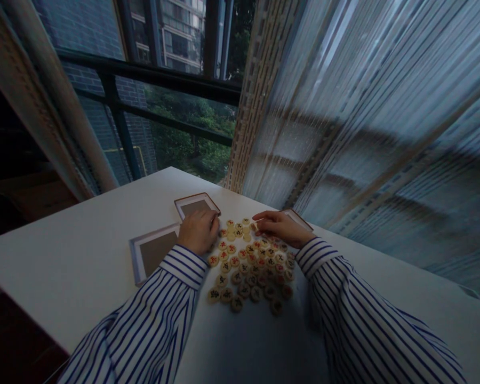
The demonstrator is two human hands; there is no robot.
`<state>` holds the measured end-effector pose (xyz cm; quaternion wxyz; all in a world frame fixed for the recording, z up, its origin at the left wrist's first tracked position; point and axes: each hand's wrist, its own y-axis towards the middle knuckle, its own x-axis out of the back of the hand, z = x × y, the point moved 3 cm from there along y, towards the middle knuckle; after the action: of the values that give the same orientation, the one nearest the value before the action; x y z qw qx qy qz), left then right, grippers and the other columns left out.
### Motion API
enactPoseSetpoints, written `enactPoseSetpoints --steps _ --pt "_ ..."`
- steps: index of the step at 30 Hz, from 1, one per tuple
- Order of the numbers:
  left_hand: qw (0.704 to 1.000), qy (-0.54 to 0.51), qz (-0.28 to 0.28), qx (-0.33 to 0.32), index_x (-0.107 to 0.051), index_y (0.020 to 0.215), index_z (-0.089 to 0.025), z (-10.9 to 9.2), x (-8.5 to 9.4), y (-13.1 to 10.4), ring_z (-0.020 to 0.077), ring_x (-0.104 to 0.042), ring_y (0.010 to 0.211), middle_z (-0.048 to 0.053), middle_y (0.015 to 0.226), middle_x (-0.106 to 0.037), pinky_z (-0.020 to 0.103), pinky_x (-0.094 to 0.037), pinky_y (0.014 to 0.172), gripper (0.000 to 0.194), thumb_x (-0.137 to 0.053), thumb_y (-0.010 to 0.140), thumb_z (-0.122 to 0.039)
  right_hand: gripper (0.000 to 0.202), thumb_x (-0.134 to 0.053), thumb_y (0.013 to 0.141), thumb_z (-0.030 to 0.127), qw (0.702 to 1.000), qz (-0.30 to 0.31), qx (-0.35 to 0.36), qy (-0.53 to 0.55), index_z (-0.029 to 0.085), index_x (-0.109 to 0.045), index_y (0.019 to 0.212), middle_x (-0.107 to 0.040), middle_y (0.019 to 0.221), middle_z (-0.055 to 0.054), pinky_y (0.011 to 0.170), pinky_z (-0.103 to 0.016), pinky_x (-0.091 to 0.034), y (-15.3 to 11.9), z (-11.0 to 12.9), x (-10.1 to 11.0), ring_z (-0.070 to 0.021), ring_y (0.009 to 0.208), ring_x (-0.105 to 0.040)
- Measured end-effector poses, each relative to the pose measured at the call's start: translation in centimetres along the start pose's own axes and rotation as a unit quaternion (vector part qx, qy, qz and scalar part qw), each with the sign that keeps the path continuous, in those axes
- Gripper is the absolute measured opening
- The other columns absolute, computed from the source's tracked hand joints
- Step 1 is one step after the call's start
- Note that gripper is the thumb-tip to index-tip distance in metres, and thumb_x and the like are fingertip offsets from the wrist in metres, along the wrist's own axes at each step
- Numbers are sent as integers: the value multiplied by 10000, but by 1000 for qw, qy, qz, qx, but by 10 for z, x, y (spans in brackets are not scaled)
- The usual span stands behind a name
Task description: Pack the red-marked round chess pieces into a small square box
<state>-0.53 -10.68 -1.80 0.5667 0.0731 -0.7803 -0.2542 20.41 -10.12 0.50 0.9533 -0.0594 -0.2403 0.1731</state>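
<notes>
Several round wooden pieces (251,261) with red or black characters lie spread on the white table (84,234), between my two forearms. My left hand (199,230) is curled at the upper left edge of the pieces, beside two framed trays; whatever its fingers hold, if anything, is hidden. At the upper right of the pieces, my right hand (282,226) reaches in from the side, its fingers extended and slightly bent, the tips by a piece at the edge. A few pieces near both hands show blank faces.
An open box part (135,258) with a grey inside lies left of my left hand, a smaller one (196,198) beyond it. Another box edge (300,218) shows behind my right hand. String curtains (368,122) and a window railing (164,80) stand past the table.
</notes>
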Motion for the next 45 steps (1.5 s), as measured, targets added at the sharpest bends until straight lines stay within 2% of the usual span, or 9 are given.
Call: enactPoseSetpoints --steps 5,15,20,25,28,32,34,37,45 --pt "1000 -3 -6 2 -629 1001 -175 1 -2 0 243 -599 905 90 953 -681 355 -438 774 300 -387 843 -259 205 -520 788 136 970 28 -16 239 170 -591 977 -636 775 1 656 -174 -502 -13 1 3 -101 761 -654" --pt "1000 -7 -1 4 -634 1002 -168 0 0 -1 245 -597 920 92 969 -679 358 -439 785 308 -383 845 -252 228 -505 777 117 955 56 -15 290 154 -603 979 -634 766 0 665 -209 -524 -18 5 1 -86 665 -639" --pt "1000 -6 9 1 -630 1011 -168 -1 -1 -1 242 -597 915 92 955 -681 351 -441 773 313 -380 842 -251 171 -623 684 155 965 7 -4 260 164 -587 851 -635 786 0 696 -217 -514 -15 5 2 -100 735 -636" --pt "1000 -6 1 2 -632 1001 -169 0 -1 -1 247 -598 909 91 939 -684 362 -443 773 312 -377 839 -249 199 -650 640 234 992 -62 80 78 169 -535 789 -588 655 44 608 -211 -472 -12 2 -1 -82 609 -571" --pt "1000 -21 1 -1 -635 997 -163 -1 -3 -1 248 -601 909 96 939 -685 368 -449 787 310 -386 831 -245 173 -586 666 245 988 -79 136 2 178 -510 806 -548 649 51 582 -213 -451 -14 1 -9 -79 584 -533" --pt "989 -147 -2 27 -650 951 -162 -9 -6 -3 228 -612 895 80 945 -690 355 -465 803 288 -418 814 -266 147 -547 681 197 960 -139 236 -54 180 -502 820 -564 841 -9 781 -267 -466 -25 10 -18 -113 795 -573" --pt "961 -271 23 47 -662 895 -178 -17 -8 -6 195 -629 812 50 879 -700 315 -490 734 270 -440 807 -305 158 -542 707 186 945 -158 273 -90 187 -501 860 -562 886 -25 849 -293 -450 -34 16 -23 -132 883 -564" --pt "882 -451 105 86 -671 838 -154 -33 -8 -12 162 -610 607 34 704 -687 272 -482 559 312 -482 781 -396 151 -551 740 180 913 -188 320 -172 193 -512 885 -575 922 -41 866 -318 -434 -48 25 -30 -152 917 -546" --pt "712 -667 172 140 -703 802 -132 -48 -2 -21 133 -602 609 27 668 -691 260 -489 632 341 -715 587 -397 169 -578 759 179 882 -215 364 -210 199 -507 911 -585 910 -46 819 -320 -447 -67 28 -40 -167 890 -550"
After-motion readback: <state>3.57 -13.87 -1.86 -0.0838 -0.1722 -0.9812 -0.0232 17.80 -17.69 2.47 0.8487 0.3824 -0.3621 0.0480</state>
